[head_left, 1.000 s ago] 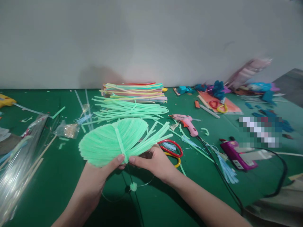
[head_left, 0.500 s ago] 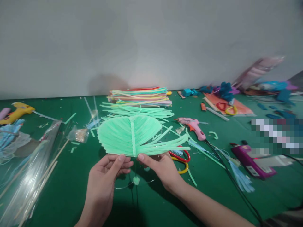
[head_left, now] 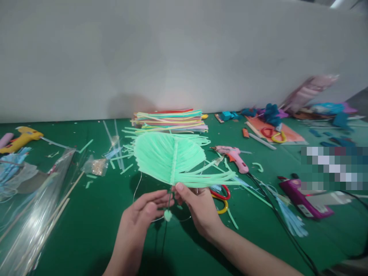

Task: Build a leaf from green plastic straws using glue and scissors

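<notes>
A light-green leaf [head_left: 158, 157] made of pipe cleaners is up in front of me, its midrib tilted slightly. Several loose pipe-cleaner ends [head_left: 212, 178] stick out at its lower right. My right hand [head_left: 202, 205] pinches the base of the leaf between thumb and fingers. My left hand [head_left: 145, 211] is open, fingers stretched out beside the thin stem below the leaf; whether they touch it I cannot tell. A small green tuft [head_left: 168, 215] sits on that stem. A thin wire loop [head_left: 135, 189] shows behind the leaf.
Behind the leaf lies a pile of coloured pipe cleaners [head_left: 172, 119]. To the right are a pink glue gun [head_left: 232, 154], red-and-yellow-handled scissors [head_left: 225, 191] and a purple device [head_left: 304, 199] with a cable. A yellow glue gun [head_left: 24, 138] and wooden sticks [head_left: 53, 230] lie left.
The leaf has shifted right and tilted, its top leaning right. My left hand has let go of the leaf's base and dropped lower, its fingers now apart from it.
</notes>
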Demonstrator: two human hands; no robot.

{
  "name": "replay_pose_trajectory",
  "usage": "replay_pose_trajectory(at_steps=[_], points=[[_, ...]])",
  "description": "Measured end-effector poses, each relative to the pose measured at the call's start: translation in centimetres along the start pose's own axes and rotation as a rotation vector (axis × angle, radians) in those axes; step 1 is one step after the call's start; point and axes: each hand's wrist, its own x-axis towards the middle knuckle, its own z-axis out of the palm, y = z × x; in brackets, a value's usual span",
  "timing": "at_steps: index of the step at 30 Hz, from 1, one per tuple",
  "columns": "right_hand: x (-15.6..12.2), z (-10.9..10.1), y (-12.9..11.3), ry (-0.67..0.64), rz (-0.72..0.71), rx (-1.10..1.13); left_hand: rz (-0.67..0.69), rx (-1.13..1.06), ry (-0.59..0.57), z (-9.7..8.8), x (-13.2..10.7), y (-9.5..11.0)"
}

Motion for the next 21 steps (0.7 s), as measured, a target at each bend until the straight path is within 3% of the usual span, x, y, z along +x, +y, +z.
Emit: replay_pose_trajectory(at_steps=[6,21], points=[[-0.1,-0.1,-0.5,-0.022,0.01,-0.085,-0.016,0.229,0.048,1.0,-0.6,-0.1],[0.2,0.0,-1.7,-0.059,0.064,0.062,-0.011,0.221,0.063,0.8,-0.5,-0.2]])
